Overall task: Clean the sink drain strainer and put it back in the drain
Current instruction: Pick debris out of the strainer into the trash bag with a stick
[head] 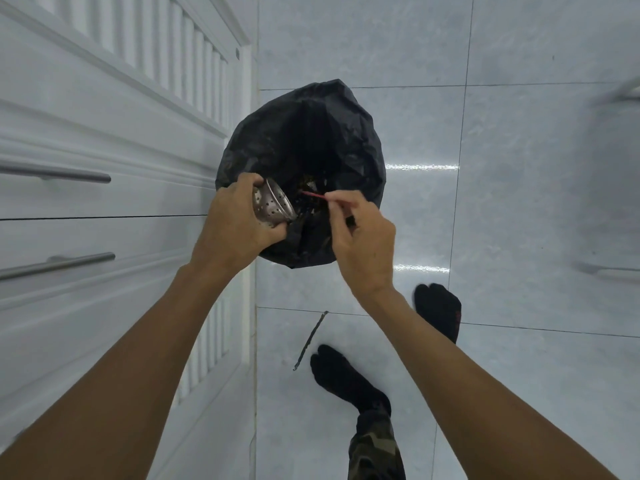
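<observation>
My left hand grips the metal sink drain strainer, a perforated steel cup tipped on its side with its mouth facing right, over the open bin. My right hand pinches a thin red stick whose tip points left toward the strainer's mouth. Both hands hover above a bin lined with a black bag; dark scraps lie inside it below the strainer.
White cabinet drawers with metal bar handles run along the left. The floor is pale grey tile. A thin dark stick lies on the floor near my feet in black socks. Blurred metal legs show at the right edge.
</observation>
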### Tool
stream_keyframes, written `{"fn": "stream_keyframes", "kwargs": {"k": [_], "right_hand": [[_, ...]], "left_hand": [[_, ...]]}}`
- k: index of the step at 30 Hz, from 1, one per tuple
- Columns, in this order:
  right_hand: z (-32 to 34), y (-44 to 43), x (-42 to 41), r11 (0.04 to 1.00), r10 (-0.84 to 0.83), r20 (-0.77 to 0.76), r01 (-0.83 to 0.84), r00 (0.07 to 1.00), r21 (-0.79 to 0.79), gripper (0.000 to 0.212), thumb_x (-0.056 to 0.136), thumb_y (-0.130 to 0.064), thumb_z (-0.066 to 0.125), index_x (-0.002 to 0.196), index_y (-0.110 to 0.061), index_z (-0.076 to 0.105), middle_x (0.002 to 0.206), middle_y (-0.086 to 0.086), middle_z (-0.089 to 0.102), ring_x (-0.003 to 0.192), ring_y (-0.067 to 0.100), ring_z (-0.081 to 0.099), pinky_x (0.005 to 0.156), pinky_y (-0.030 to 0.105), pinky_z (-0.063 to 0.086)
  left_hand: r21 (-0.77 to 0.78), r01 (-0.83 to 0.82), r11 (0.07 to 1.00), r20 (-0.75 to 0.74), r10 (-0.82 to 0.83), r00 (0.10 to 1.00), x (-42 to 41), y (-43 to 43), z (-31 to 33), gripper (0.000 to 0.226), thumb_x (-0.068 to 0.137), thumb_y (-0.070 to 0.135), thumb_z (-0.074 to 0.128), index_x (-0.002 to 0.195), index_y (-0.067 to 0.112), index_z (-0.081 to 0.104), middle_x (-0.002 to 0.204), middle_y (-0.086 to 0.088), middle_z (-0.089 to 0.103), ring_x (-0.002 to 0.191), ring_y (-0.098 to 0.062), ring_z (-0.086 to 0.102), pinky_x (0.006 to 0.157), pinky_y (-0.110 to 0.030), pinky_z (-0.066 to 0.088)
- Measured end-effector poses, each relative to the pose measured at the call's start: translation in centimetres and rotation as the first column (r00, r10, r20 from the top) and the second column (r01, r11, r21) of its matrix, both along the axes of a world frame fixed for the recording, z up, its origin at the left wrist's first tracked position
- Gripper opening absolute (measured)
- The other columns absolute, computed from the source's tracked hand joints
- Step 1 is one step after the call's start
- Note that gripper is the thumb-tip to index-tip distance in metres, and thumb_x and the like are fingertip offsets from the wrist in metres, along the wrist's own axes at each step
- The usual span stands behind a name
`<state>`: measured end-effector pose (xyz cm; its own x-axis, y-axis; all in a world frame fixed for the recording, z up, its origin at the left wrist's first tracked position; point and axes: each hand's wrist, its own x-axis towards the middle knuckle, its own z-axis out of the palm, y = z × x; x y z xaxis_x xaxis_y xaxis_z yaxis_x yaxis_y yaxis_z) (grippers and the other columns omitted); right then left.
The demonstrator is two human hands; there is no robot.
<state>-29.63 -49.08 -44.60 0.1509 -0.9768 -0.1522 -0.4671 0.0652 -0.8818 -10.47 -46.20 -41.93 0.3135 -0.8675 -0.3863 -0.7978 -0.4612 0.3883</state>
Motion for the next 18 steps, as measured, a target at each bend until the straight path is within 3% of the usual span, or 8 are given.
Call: {"fn": "stream_keyframes", "kwargs": {"k": [5, 9, 13, 16, 18], "right_hand": [[0.0, 0.6, 0.6, 0.97, 0.244, 0.025, -0.244, 0.969, 0.017, 0.015, 0.099, -0.018, 0.064, 0.111, -0.016, 0.072, 0.098, -0.004, 0.073, 0.089, 0.01, 0.066, 0.083, 0.027, 0.059], [-0.3, -0.8, 0.4, 0.998, 0.06, 0.026, -0.061, 0.998, 0.024, 0.015, 0.1, -0.019, 0.063, 0.112, -0.015, 0.071, 0.097, -0.005, 0.072, 0.088, 0.01, 0.066, 0.081, 0.025, 0.059], [-0.1, -0.3, 1.0, 0.967, 0.25, 0.036, -0.252, 0.967, 0.038, 0.013, 0.099, -0.019, 0.063, 0.108, -0.017, 0.072, 0.096, -0.007, 0.073, 0.087, 0.008, 0.066, 0.084, 0.024, 0.059], [-0.5, -1.1, 0.4, 0.997, 0.077, -0.021, -0.077, 0.997, -0.016, 0.012, 0.1, -0.018, 0.063, 0.11, -0.017, 0.07, 0.096, -0.007, 0.071, 0.086, 0.008, 0.064, 0.082, 0.019, 0.056], [-0.6, -1.3, 0.2, 0.995, 0.097, 0.021, -0.096, 0.995, -0.032, 0.012, 0.099, -0.018, 0.064, 0.109, -0.017, 0.07, 0.097, -0.008, 0.071, 0.086, 0.008, 0.066, 0.08, 0.018, 0.056]], "left_hand": [[0.01, 0.005, 1.0, -0.045, -0.005, 0.999, 0.7, 0.5, -0.5, 0.078, 0.071, 0.047, 0.085, 0.135, 0.019, 0.05, 0.117, 0.0, 0.064, 0.102, -0.018, 0.06, 0.079, -0.019, 0.049], [0.029, -0.049, 0.998, -0.086, 0.052, 0.995, 0.7, 1.0, -1.0, 0.076, 0.071, 0.046, 0.085, 0.134, 0.023, 0.05, 0.108, 0.013, 0.054, 0.095, -0.01, 0.054, 0.068, -0.005, 0.037], [0.043, -0.028, 0.999, -0.141, 0.034, 0.989, 1.1, 1.2, -1.6, 0.078, 0.069, 0.044, 0.087, 0.134, 0.026, 0.048, 0.113, 0.009, 0.06, 0.098, -0.011, 0.058, 0.07, -0.007, 0.04], [0.051, -0.017, 0.999, -0.143, 0.025, 0.989, 1.3, 1.6, -1.8, 0.08, 0.068, 0.041, 0.089, 0.135, 0.026, 0.047, 0.115, 0.008, 0.061, 0.099, -0.012, 0.058, 0.071, -0.006, 0.04], [0.043, -0.033, 0.999, -0.14, 0.039, 0.989, 1.3, 1.7, -1.9, 0.08, 0.068, 0.041, 0.089, 0.135, 0.026, 0.048, 0.112, 0.01, 0.058, 0.099, -0.011, 0.058, 0.07, -0.005, 0.039]]}}
